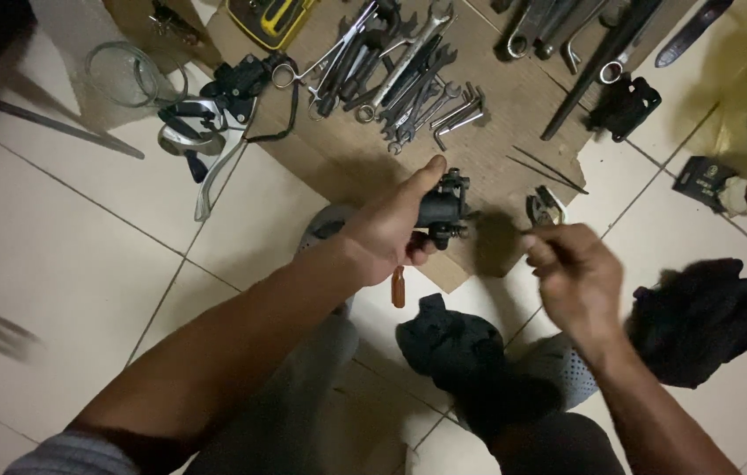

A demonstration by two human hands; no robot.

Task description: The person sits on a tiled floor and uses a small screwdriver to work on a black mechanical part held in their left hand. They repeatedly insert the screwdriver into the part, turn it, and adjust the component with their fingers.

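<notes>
My left hand (388, 227) grips a small black metal bicycle part (444, 208), held up over the edge of a brown cardboard sheet (338, 149). My right hand (574, 271) is closed a short way to the right of it, blurred, with its fingers pinched together near the part; what it pinches is too small to make out. An orange-handled tool (399, 287) lies on the floor just below my left hand. Pliers (545, 206) lie on the cardboard's edge beyond my right hand.
Several wrenches and spanners (404, 70) lie on the cardboard. A brake lever assembly with cable (215, 114) sits at left, a clear container (123, 75) behind it. Black cloths (448, 343) (699, 317) lie on the white tiled floor. A yellow tool case (272, 18) is at top.
</notes>
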